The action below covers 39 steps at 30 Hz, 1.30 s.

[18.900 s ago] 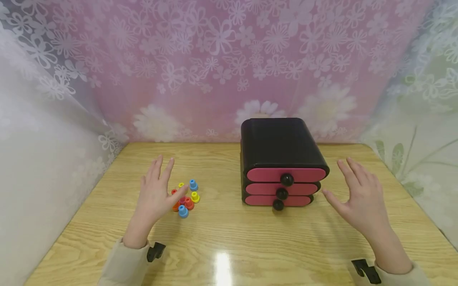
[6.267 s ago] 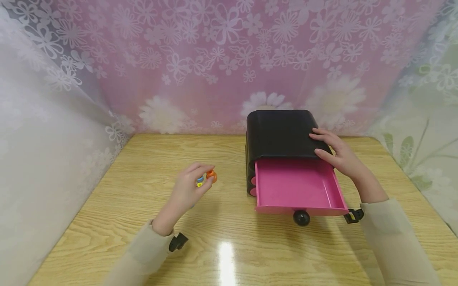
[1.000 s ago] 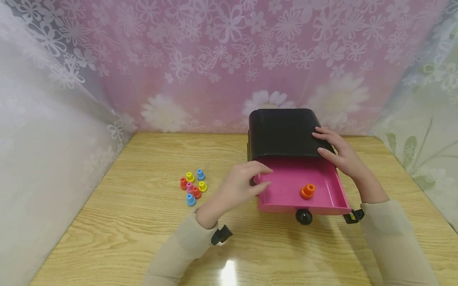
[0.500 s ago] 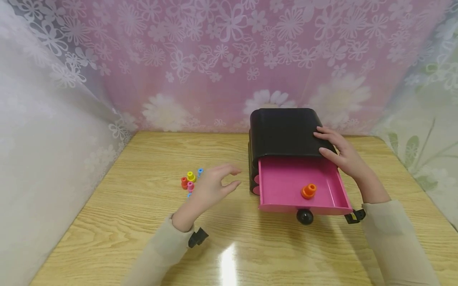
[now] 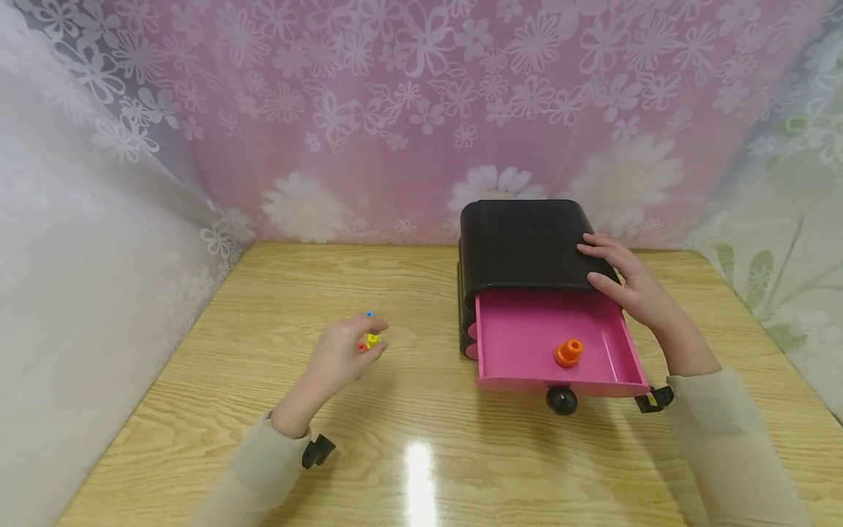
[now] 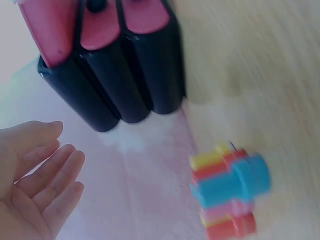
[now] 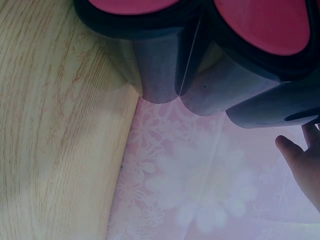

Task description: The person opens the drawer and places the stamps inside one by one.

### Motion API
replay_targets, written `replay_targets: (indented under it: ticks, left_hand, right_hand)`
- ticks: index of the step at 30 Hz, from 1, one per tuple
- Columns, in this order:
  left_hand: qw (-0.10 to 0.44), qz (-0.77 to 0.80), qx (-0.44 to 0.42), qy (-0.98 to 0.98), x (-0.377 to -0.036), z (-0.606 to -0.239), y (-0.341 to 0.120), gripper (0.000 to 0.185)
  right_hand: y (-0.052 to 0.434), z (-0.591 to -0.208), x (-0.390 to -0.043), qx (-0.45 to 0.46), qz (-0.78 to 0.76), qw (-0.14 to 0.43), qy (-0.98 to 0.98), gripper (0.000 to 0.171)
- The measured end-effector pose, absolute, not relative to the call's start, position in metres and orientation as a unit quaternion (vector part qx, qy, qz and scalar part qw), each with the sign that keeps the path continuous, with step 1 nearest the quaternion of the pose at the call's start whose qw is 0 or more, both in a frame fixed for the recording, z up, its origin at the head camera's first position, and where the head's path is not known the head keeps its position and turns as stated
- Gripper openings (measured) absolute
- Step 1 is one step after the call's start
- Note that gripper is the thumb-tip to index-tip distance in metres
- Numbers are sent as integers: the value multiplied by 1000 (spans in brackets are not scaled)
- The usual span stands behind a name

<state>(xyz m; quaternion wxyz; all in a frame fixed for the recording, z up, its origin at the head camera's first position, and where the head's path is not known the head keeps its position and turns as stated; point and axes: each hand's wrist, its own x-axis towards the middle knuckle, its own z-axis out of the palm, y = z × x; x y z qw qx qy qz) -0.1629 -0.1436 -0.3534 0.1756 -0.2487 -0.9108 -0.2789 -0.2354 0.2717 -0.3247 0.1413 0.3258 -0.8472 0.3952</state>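
Note:
My left hand [image 5: 329, 360] hovers above the small plastic pegs with thumb and fingers apart, holding nothing. It hides most of them; a yellow peg [image 5: 373, 340], a blue peg [image 5: 369, 315] and part of a red one show. In the left wrist view, several stepped pegs, a light blue peg [image 6: 230, 181] in front, stand clustered apart from the fingers. My right hand [image 5: 628, 289] rests on the upper right side of the black drawer cabinet [image 5: 527, 241]. Its pink top drawer [image 5: 514, 340] is pulled out, with an orange peg [image 5: 568, 353] standing inside.
The drawer's round black knob [image 5: 562, 400] juts toward the front of the wooden table [image 5: 461, 468]. Two lower drawers are closed, their pink fronts [image 7: 270, 25] visible in the right wrist view. A floral curtain [image 5: 369, 146] hangs behind the table.
Long ago all drawers were closed; the top one is now out. The orange peg, pinched by my left hand earlier, is in it. My left hand has moved left from drawer to pegs.

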Motion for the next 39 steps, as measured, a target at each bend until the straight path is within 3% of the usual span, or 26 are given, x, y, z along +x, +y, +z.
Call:
replay_targets:
  ticks: [14, 39]
  left_hand:
    - [114, -248, -179, -945, -169, -369, -179, 21]
    - [-12, -194, -150, -969, -176, -384, -189, 31]
  right_hand:
    - [273, -324, -236, 322, 398, 139, -848, 41]
    - [255, -300, -211, 321, 407, 133, -845, 40]
